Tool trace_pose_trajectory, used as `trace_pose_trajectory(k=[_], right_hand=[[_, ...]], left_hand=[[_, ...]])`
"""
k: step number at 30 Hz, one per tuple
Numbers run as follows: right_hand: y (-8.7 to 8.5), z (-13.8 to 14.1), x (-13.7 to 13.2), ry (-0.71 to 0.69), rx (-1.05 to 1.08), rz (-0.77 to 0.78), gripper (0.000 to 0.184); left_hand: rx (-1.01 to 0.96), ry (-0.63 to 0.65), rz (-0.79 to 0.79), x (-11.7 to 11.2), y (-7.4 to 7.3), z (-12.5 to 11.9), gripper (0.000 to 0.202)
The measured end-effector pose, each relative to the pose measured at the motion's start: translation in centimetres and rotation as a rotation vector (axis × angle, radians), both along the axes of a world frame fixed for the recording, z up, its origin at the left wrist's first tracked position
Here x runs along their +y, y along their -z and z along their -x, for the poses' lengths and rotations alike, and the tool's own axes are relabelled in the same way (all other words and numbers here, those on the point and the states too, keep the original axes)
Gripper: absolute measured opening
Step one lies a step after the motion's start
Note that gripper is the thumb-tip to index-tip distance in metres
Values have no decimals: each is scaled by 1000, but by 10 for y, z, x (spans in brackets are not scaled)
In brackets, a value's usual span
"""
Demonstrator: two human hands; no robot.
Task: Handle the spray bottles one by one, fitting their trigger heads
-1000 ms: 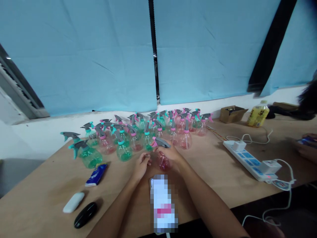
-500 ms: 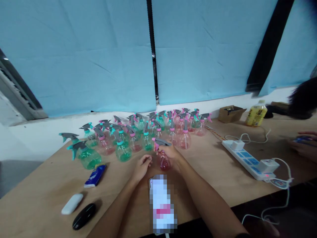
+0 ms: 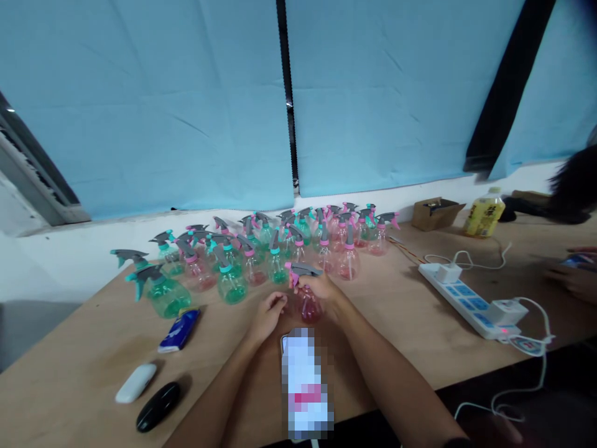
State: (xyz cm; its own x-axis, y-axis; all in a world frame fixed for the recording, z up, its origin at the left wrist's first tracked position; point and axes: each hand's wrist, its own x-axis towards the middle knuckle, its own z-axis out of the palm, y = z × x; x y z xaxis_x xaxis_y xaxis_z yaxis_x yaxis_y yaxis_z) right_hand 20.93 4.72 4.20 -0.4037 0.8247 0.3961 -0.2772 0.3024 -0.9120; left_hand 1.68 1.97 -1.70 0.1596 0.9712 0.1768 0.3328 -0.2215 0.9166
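Observation:
My right hand (image 3: pixel 319 289) is wrapped around the neck and trigger of a spray bottle (image 3: pixel 310 308) with a pink collar and grey head. Its clear round body holds some reddish liquid and stands upright, at or just above the table. My left hand (image 3: pixel 270 311) rests just left of that bottle, its fingers loosely curled in; nothing shows between them. Behind both hands stand several more spray bottles, among them a green one (image 3: pixel 232 286) and a pink one (image 3: pixel 347 264). Below my hands lies a phone (image 3: pixel 305 386) with a blurred screen.
On the left are a blue packet (image 3: pixel 180 330), a white case (image 3: pixel 136 383) and a black case (image 3: pixel 158 407). A power strip (image 3: pixel 461 302) with white cables lies right, near a yellow-labelled drink bottle (image 3: pixel 484 213) and a cardboard box (image 3: pixel 436 214). Another person's hand (image 3: pixel 576 277) is at the right edge.
The held spray bottle's head has shifted very slightly to the left and down. My left hand has stayed almost still.

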Motion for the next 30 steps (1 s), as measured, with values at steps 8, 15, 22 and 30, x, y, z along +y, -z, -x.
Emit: trace_pose_trajectory(k=[8, 15, 22, 30], right_hand=[[3, 2, 1, 66, -55, 16, 23], [0, 5, 0, 85, -10, 32, 14], [14, 8, 10, 171, -43, -7, 15], [26, 9, 14, 220, -67, 34, 7]], left_hand=[[22, 11, -13, -1, -1, 0, 29], [33, 10, 0, -4, -5, -1, 29], [46, 11, -11, -4, -5, -2, 25], [139, -50, -10, -7, -10, -2, 34]])
